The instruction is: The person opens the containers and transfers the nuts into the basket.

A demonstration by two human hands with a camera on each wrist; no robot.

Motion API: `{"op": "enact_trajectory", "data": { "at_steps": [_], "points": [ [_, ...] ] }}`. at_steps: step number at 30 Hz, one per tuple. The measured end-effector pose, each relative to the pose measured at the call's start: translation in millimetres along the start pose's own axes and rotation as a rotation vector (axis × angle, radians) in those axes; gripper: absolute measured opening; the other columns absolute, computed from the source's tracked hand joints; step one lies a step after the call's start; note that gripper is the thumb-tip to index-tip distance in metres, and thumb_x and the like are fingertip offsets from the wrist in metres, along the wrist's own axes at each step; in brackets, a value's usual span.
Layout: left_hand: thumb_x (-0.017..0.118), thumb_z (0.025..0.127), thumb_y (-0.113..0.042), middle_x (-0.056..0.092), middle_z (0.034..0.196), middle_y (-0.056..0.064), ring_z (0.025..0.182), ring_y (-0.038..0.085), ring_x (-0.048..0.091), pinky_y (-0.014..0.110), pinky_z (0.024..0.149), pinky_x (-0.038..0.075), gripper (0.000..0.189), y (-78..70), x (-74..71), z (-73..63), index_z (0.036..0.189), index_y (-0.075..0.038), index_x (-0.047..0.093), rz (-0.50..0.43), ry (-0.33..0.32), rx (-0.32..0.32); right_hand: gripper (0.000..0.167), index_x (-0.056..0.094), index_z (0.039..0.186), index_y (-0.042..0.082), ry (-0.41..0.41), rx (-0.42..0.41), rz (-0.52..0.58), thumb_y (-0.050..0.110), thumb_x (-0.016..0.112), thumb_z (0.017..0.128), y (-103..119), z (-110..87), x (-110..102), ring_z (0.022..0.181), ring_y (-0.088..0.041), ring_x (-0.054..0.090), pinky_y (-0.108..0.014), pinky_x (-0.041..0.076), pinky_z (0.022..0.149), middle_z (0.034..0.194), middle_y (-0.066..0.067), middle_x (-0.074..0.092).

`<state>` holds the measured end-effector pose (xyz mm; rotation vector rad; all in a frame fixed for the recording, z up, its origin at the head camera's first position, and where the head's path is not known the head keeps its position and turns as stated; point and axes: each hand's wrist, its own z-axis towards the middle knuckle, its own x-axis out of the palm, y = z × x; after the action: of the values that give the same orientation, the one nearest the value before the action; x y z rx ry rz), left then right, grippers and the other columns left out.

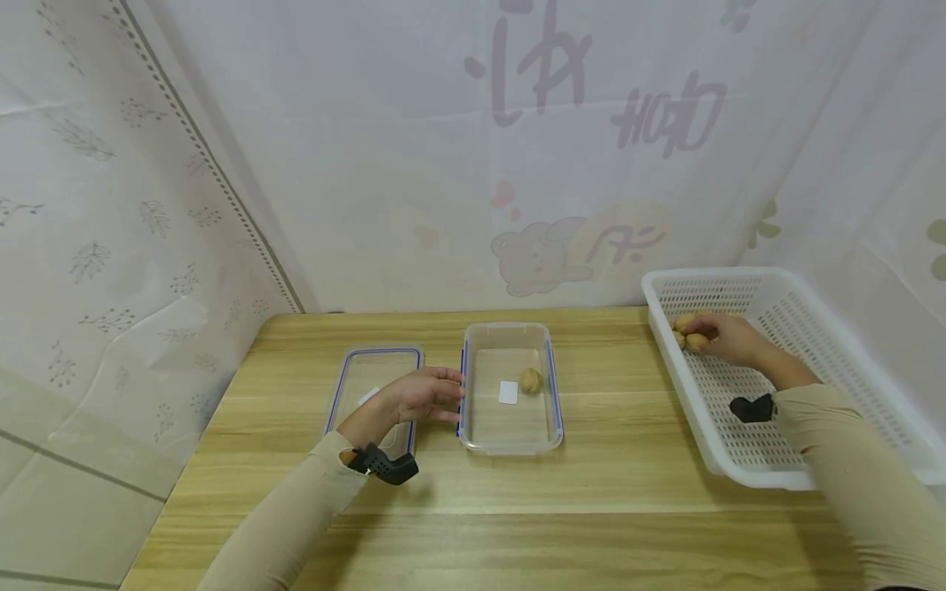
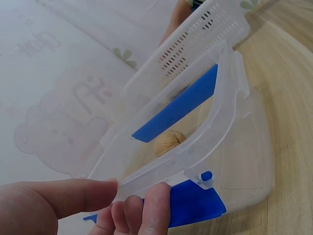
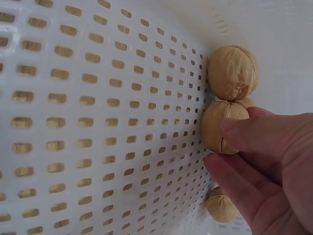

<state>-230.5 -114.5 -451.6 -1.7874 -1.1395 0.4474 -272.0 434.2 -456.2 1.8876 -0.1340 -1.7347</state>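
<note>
In the head view, a clear plastic food box (image 1: 510, 443) with blue side latches holds one walnut (image 1: 530, 381) and a small white square (image 1: 507, 392). My left hand (image 1: 429, 396) is at the box's left side; in the left wrist view its thumb and bent fingers (image 2: 155, 208) hold the rim by a blue latch (image 2: 195, 205). Inside the white basket (image 1: 709, 443), my right hand (image 1: 732, 339) pinches a walnut (image 3: 215, 128) between thumb and fingers. Another walnut (image 3: 234, 73) touches it, and one more (image 3: 221, 204) lies below the fingers.
The box's clear lid (image 1: 377, 353), with a blue seal, lies on the wooden table (image 1: 591, 476) under my left forearm. The slotted basket occupies the table's right side, its wall high around my right hand. A printed curtain (image 1: 399, 164) hangs behind the table.
</note>
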Motion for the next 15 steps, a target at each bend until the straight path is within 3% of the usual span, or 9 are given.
{"op": "enact_trajectory", "data": {
  "at_steps": [9,15],
  "points": [
    [0.054,0.100,0.002,0.059,0.090,0.005,0.083,0.015,0.061,0.035,0.082,0.064,0.029,-0.4,0.3,-0.6,0.127,0.009,0.045,-0.001,0.005,0.000,0.029,0.066,0.117,-0.008,-0.020,0.024,0.003,0.003,0.072,0.092,-1.7,-3.0,-9.8,0.106,-0.050,0.062,-0.063,0.052,0.092,0.114,-0.031,0.066],
    [0.053,0.101,0.001,0.060,0.091,0.005,0.084,0.015,0.062,0.035,0.083,0.064,0.031,-1.2,-0.8,0.9,0.129,0.010,0.044,0.011,0.009,-0.002,0.043,0.052,0.134,-0.014,-0.012,0.095,-0.004,0.013,0.061,0.102,1.1,-7.8,-23.3,0.113,-0.056,0.056,-0.068,0.049,0.093,0.125,-0.040,0.056]
  ]
}}
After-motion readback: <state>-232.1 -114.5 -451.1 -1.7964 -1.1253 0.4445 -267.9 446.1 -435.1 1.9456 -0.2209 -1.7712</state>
